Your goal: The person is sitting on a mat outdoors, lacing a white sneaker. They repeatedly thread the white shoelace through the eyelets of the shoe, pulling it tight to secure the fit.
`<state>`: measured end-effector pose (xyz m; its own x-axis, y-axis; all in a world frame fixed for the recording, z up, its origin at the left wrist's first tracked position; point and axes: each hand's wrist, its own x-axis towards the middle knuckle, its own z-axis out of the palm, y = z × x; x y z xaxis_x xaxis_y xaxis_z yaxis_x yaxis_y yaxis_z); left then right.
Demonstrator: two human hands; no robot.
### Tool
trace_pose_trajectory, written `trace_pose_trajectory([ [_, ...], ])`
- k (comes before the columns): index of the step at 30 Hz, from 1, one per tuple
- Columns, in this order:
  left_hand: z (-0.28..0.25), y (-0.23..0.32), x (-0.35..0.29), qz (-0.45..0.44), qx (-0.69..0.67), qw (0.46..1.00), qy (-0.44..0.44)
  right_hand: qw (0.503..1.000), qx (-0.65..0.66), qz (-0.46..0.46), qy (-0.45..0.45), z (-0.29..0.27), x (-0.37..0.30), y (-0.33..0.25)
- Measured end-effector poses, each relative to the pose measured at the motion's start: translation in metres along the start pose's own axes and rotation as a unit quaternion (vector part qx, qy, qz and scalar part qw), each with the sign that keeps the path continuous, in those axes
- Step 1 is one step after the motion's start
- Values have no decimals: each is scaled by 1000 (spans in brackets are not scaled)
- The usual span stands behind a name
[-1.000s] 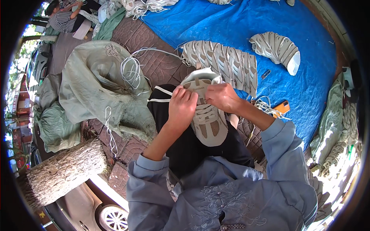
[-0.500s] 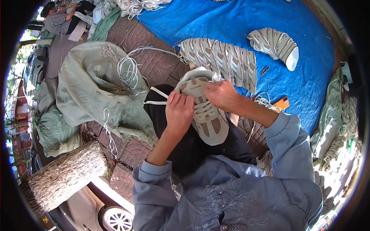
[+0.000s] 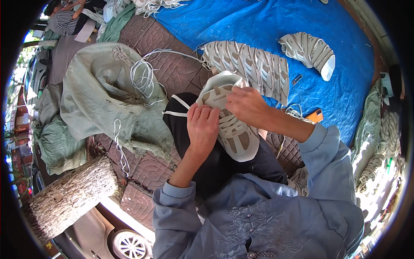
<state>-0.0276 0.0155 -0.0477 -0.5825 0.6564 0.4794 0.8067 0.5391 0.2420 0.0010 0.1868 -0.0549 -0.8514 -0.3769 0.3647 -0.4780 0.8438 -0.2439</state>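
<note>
On my lap lies a cream and tan shoe upper, its toe toward me and its open collar facing away. My left hand is closed at the left lacing edge, and a white shoelace trails out to the left beside it. At the right lacing edge, my right hand is closed, its fingertips pinched near the top of the tongue. Laces cross the lower part of the upper. What lies between the fingers of each hand is hidden.
A blue tarp carries a row of nested uppers, a smaller stack and an orange phone. To the left lie a grey-green sack and loose white laces. A tree trunk stands lower left; another person sits far off.
Both hands remain at the lacing edges. The right hand has shifted slightly left, the left slightly right. The trailing lace has moved a little, and the whole view has shifted slightly.
</note>
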Motion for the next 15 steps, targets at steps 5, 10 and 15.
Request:
trace_pose_trajectory([
  [5, 3, 2, -2, -4, -7, 1000, 3, 996, 7, 44, -78, -1, 7, -1],
  [10, 5, 3, -2, -25, -10, 999, 24, 996, 92, 8, 20, 5, 7, -3],
  [15, 7, 2, 0, -32, -14, 999, 17, 996, 43, 50, 57, 0, 1, -5],
])
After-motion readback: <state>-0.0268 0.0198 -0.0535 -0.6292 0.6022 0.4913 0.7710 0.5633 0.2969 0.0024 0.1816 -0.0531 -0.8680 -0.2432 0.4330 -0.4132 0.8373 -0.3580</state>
